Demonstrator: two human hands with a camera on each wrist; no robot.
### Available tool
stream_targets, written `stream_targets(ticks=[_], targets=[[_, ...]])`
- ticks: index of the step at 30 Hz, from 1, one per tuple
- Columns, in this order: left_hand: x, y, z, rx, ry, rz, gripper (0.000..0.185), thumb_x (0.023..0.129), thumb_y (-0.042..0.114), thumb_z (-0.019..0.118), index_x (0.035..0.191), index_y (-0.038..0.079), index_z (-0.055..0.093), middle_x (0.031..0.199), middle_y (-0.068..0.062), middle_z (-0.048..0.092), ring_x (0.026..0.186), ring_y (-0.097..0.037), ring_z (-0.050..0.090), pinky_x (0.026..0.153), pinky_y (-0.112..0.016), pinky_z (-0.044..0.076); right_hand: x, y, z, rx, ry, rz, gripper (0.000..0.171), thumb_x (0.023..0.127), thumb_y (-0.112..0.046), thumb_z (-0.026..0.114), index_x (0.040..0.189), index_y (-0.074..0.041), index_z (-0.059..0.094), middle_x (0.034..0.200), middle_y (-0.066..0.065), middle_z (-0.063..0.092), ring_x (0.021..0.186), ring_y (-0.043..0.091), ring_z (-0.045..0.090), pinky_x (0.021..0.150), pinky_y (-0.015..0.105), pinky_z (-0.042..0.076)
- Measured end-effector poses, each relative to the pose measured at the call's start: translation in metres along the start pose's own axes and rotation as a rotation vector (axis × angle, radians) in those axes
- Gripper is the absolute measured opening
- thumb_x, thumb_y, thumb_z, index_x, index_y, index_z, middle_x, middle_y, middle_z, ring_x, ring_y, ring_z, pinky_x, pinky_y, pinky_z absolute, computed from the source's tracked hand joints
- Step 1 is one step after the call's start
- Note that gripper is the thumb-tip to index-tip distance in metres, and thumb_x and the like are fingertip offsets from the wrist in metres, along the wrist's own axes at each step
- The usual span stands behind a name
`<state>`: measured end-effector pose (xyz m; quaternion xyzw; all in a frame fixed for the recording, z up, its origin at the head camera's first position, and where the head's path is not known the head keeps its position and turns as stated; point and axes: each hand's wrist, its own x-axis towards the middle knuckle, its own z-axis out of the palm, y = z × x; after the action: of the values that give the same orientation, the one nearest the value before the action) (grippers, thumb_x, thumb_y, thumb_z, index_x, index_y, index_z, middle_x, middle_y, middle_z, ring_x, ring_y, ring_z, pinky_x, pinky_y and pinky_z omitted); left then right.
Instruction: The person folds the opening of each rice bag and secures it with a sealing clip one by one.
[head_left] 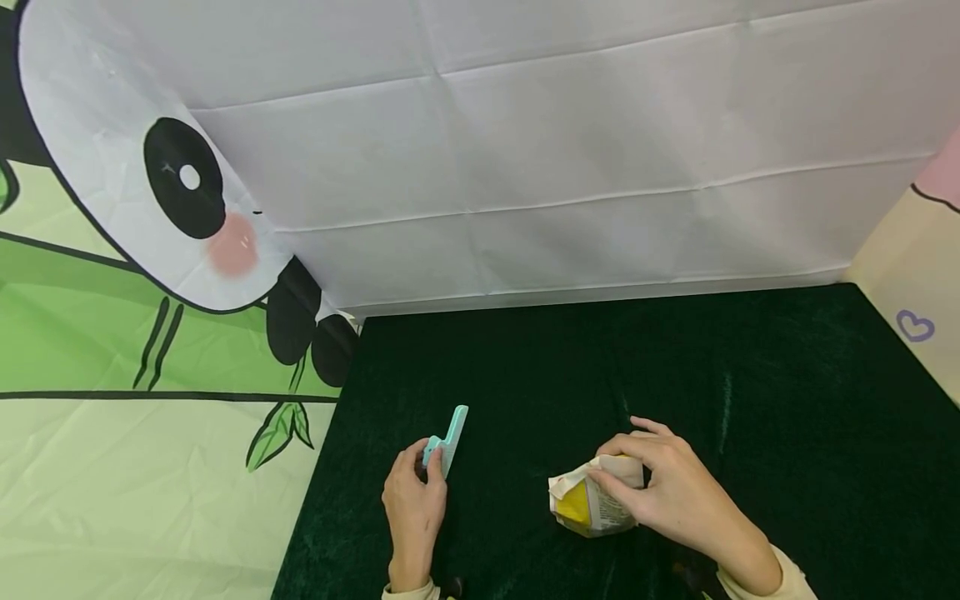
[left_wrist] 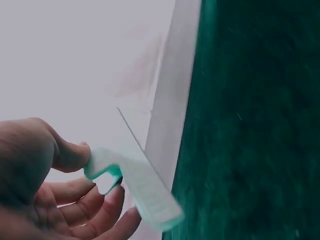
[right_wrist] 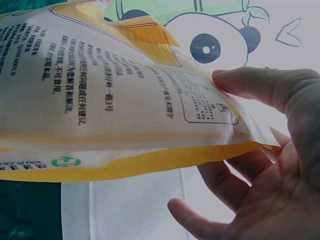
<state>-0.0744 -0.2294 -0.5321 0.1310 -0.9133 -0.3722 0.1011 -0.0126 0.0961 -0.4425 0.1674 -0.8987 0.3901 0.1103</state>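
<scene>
My left hand (head_left: 415,500) pinches a mint-green bag clip (head_left: 448,442) by its hinge end, near the left edge of the dark green tabletop (head_left: 750,400). In the left wrist view the thumb and fingers (left_wrist: 75,155) hold the clip (left_wrist: 140,187), which points away from the palm. To the right, my right hand (head_left: 667,492) grips the folded top of a white and yellow printed bag (head_left: 588,504) that sits on the table. In the right wrist view the thumb (right_wrist: 250,82) presses on the bag's edge (right_wrist: 115,110) with the fingers curled beneath.
A white cloth backdrop (head_left: 562,150) rises behind the table. A panda and bamboo print cloth (head_left: 135,333) hangs at the left, and a cream panel with a purple heart (head_left: 915,325) stands at the right. The far half of the green tabletop lies bare.
</scene>
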Motion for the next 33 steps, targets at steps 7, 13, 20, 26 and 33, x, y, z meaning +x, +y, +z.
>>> stream_targets(ticks=[7,13,20,26,33], targets=[[-0.003,0.009,-0.004,-0.089,-0.068,-0.015,0.028,0.109,0.023,0.061,0.132,0.009,0.07,0.119,-0.012,0.071,0.103,-0.025,0.068,0.09,-0.05,0.057,0.001,0.001,-0.001,0.007,0.006,-0.008,0.021,0.091,-0.018,0.086,0.096,-0.035,0.076,0.095,-0.025,0.076,0.095,0.008,0.075,0.11,0.071,0.047],[-0.004,0.01,-0.004,-0.1,-0.048,-0.011,0.028,0.108,0.022,0.063,0.131,0.008,0.07,0.118,-0.011,0.072,0.104,-0.025,0.069,0.091,-0.049,0.057,0.002,0.002,-0.003,0.009,-0.001,0.007,0.021,0.091,-0.018,0.085,0.096,-0.035,0.075,0.096,-0.023,0.076,0.098,0.014,0.077,0.111,0.071,0.046],[-0.006,0.014,-0.005,-0.132,-0.036,-0.004,0.027,0.107,0.02,0.064,0.131,0.008,0.071,0.116,-0.011,0.072,0.103,-0.025,0.07,0.092,-0.048,0.058,0.004,0.003,-0.004,0.003,-0.008,0.017,0.019,0.091,-0.02,0.085,0.096,-0.035,0.075,0.096,-0.023,0.076,0.097,0.014,0.077,0.112,0.071,0.045],[-0.008,0.019,-0.006,-0.184,-0.047,0.006,0.027,0.107,0.02,0.064,0.131,0.008,0.071,0.116,-0.01,0.073,0.104,-0.025,0.07,0.095,-0.049,0.059,0.004,0.004,-0.004,0.008,-0.007,0.025,0.019,0.091,-0.021,0.086,0.095,-0.036,0.075,0.096,-0.023,0.076,0.098,0.015,0.077,0.112,0.072,0.045],[-0.011,0.019,-0.007,-0.219,-0.044,0.005,0.027,0.108,0.019,0.063,0.132,0.008,0.07,0.116,-0.01,0.072,0.106,-0.025,0.069,0.098,-0.051,0.059,0.004,0.004,-0.004,0.006,-0.009,0.032,0.019,0.091,-0.02,0.086,0.096,-0.035,0.076,0.096,-0.023,0.076,0.1,0.018,0.077,0.112,0.072,0.045]])
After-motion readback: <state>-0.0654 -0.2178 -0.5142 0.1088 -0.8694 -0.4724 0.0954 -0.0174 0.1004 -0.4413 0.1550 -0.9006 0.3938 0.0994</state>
